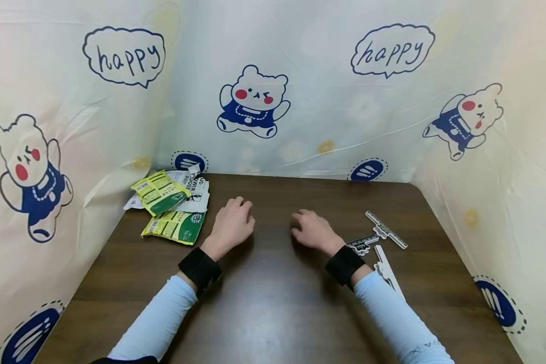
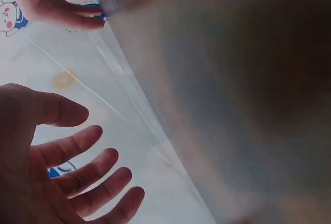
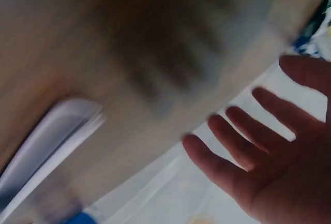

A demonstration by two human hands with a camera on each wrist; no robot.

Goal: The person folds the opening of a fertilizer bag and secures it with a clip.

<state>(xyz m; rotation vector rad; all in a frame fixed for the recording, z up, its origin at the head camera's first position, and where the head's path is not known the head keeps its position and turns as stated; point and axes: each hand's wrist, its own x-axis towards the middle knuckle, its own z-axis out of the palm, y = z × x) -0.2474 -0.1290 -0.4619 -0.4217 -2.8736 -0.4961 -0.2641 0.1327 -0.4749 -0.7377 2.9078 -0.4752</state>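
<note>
Over the middle of the brown table (image 1: 264, 303), both hands hold nothing. My left hand (image 1: 230, 225) is nearest to the packets on the left; in the left wrist view its fingers (image 2: 85, 180) are spread and loosely bent. The right hand (image 1: 316, 230) lies opposite, fingers (image 3: 222, 169) relaxed and apart in the right wrist view. Two green-and-yellow packets (image 1: 175, 226) and a white packet with black print (image 1: 197, 197) are piled at the far left. Beside my right wrist lie a slim white clip (image 1: 389, 270), a black-and-white clip (image 1: 363, 243) and a ruler-like clip (image 1: 387, 230).
A pale curtain (image 1: 327, 111) printed with bears and "happy" bubbles hangs along the back and both sides, right at the table's edges. Black bands (image 1: 200, 268) circle both wrists, below light blue sleeves (image 1: 156, 321).
</note>
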